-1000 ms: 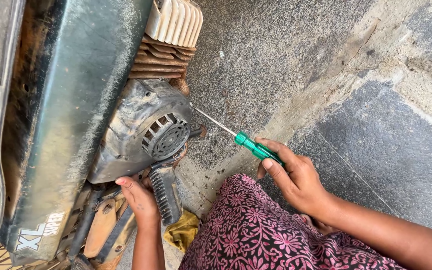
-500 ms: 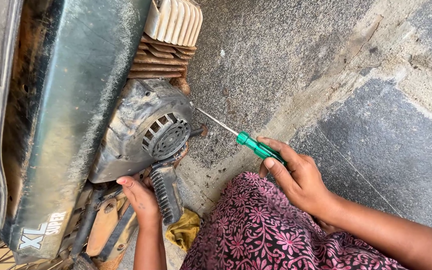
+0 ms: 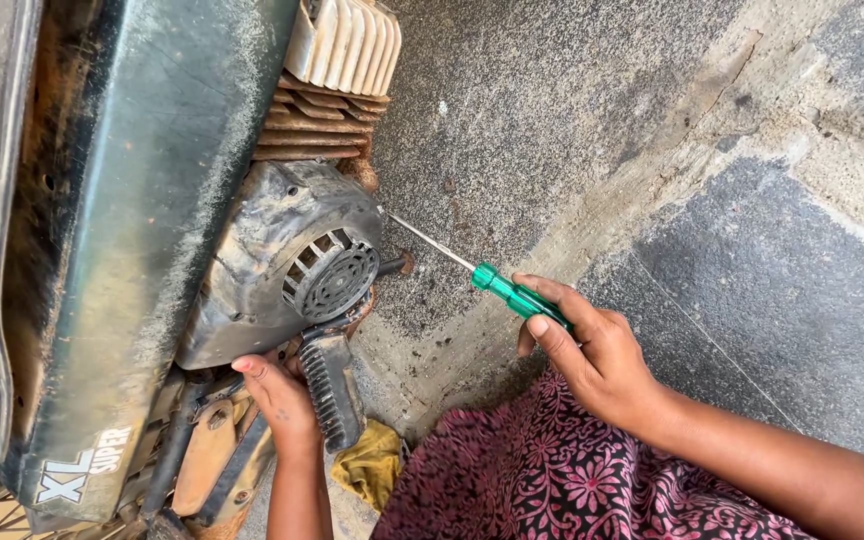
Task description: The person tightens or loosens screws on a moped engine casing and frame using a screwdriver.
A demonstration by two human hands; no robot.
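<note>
Fingers of the left hand [image 3: 277, 395] press, uncurled and holding nothing, just below the dusty engine cover [image 3: 287, 265] (beside the ribbed pedal [image 3: 332, 390]); the right hand [image 3: 592, 350] is wrapped around the green screwdriver [image 3: 507, 292], whose tip meets the cover's edge. At that slant, I judge the tip could slip off.
</note>
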